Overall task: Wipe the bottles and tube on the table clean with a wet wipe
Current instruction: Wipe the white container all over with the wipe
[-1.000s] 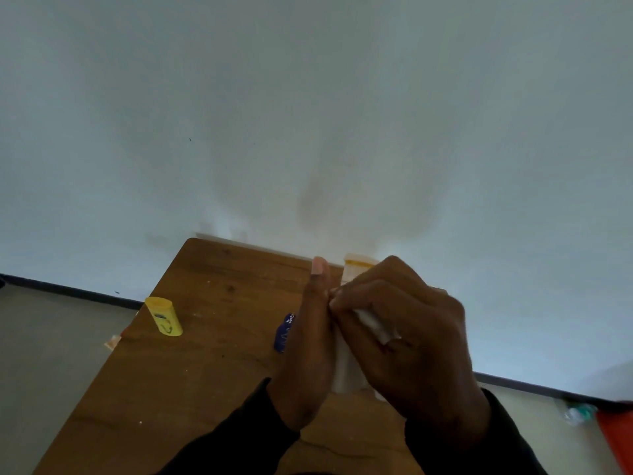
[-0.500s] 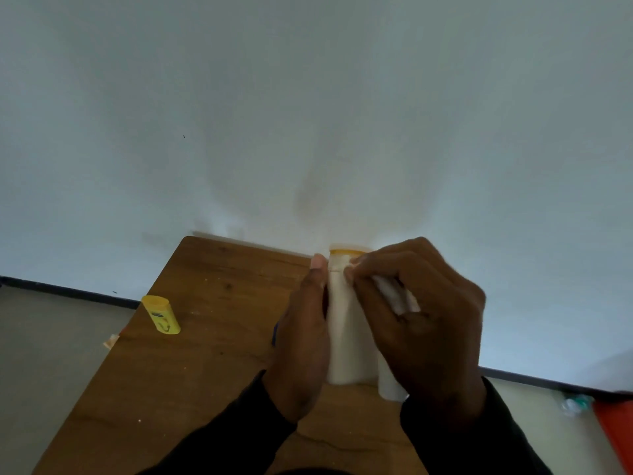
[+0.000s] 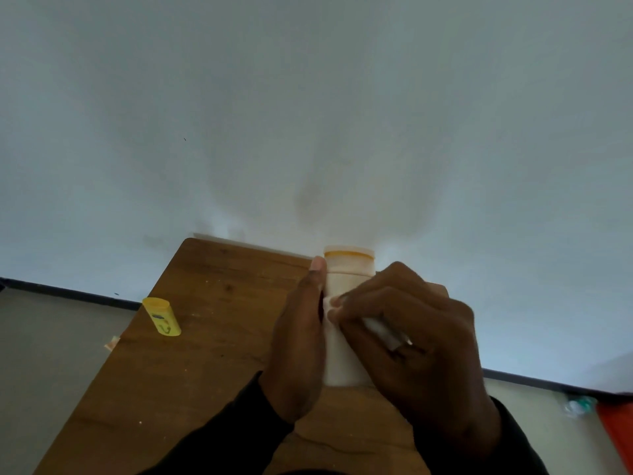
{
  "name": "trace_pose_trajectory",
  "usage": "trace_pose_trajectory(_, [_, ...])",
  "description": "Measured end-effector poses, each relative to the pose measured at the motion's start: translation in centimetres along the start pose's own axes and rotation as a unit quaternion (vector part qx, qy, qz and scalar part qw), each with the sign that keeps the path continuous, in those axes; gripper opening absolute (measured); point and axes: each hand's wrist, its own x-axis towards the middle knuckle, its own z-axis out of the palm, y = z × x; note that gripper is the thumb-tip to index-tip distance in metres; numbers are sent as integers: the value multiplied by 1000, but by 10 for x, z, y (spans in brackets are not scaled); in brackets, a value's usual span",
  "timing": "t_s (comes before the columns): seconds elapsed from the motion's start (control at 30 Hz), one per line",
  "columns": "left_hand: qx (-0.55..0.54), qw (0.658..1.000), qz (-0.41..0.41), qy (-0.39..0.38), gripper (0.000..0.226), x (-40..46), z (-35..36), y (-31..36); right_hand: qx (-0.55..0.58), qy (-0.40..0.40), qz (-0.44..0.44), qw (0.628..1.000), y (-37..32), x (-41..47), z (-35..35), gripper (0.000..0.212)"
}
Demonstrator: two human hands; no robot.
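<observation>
So we've got the white bottle (image 3: 346,293) standing upright on the table (image 3: 205,337), sandwiched between both hands. Left hand (image 3: 299,351) is wrapped around its left side, thumb up near the orange-rimmed cap, basically holding it steady. Right hand (image 3: 411,341) has its fingers curled, pinching the wet wipe (image 3: 383,332) against the bottle's front.

For this wipe, we'd say keep the left grip firm so the bottle doesn't tip, and drag the wipe top to bottom, turning the bottle bit by bit so the back gets done too. Don't skip the groove under the cap.

The little yellow tube (image 3: 161,316) sits well off to the left of the left hand, near the table edge.

Hard to tell: most of the wipe is buried under the right fingers, and the lighting is dim, so we can't judge how clean the bottle is. Anything behind the hands is hidden.
</observation>
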Motion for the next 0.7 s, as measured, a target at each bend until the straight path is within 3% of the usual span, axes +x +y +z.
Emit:
trace_pose_trajectory(0.13, [-2,1000,-6,-6,57,0,3,0,-28,68,40,996,7,3,0,11])
trace_pose_trajectory(0.3, [-31,999,-20,-3,57,3,0,0,7,1,12,1000,3,-3,-2,9])
trace_pose_trajectory(0.43, [-45,998,-31,-13,52,4,0,3,-29,61,52,996,13,-2,-5,9])
trace_pose_trajectory(0.6, [-67,997,-47,-5,58,6,-1,3,18,-10,26,999,1,-3,-5,8])
trace_pose_trajectory(0.7, [-85,993,-58,-49,53,3,2,4,-21,44,54,997,8,1,-6,11])
